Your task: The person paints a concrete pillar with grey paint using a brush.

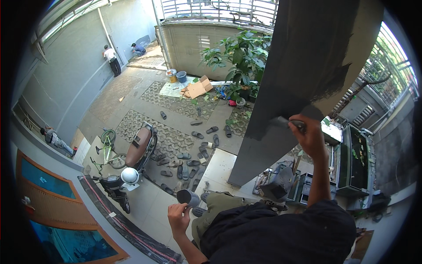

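Note:
A tall square pillar (303, 57) rises in front of me, coated dark grey over much of its face, with a lighter brownish strip along its right side. My right hand (311, 134) is closed around the handle of a paintbrush (280, 121), and the bristles lie against the wet-looking dark paint. The edge of the dark coat is ragged just above that hand. Lower down on the left, my left hand (178, 219) grips a grey paint cup (188, 198) by its side. The cup's open top faces up; how much paint it holds cannot be made out.
Several sandals (184, 155) litter the paving left of the pillar. Beyond them are a motorcycle (140, 143) with a white helmet (129, 176), a green bicycle (107, 147), cardboard (200, 87) and a leafy plant (239, 55). Other people (112, 59) work along the left wall. Metal tanks (354, 160) stand right.

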Action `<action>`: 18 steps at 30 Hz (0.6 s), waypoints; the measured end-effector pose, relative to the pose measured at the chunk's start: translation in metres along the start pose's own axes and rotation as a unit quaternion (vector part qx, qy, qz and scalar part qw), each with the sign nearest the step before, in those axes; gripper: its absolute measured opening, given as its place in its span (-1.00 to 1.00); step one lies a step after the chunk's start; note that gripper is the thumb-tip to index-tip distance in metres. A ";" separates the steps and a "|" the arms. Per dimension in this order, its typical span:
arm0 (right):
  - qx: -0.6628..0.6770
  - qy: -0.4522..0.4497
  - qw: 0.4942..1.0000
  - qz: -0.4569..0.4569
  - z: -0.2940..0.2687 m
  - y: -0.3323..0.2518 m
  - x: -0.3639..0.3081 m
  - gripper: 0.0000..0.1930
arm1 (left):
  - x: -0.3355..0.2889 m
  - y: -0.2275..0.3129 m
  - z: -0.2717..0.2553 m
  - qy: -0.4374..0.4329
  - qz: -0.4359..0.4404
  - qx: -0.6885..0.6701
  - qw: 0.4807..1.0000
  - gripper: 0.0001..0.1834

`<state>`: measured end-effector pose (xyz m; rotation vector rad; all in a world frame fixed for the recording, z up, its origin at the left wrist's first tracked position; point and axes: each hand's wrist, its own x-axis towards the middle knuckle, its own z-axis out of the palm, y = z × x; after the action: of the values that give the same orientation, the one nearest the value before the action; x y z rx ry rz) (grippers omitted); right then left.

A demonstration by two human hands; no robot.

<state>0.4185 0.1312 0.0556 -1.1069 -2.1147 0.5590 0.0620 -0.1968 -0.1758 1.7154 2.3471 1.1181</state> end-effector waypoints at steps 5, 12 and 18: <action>-0.130 0.283 0.922 -0.229 -0.043 -0.033 -0.015 -0.82 | 0.000 0.000 0.000 -0.011 -0.002 0.003 1.000 -0.74; -0.249 0.259 0.853 -0.379 0.014 0.012 -0.026 -0.77 | 0.004 -0.003 -0.006 -0.014 0.004 0.016 1.000 -0.74; -0.218 0.050 0.939 -0.263 0.146 0.108 -0.062 -0.74 | -0.001 0.001 -0.011 0.001 -0.006 0.015 1.000 -0.74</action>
<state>0.3963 0.1297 -0.1353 -0.7097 -2.3733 -0.2253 0.0585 -0.2029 -0.1678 1.7073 2.3843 1.0881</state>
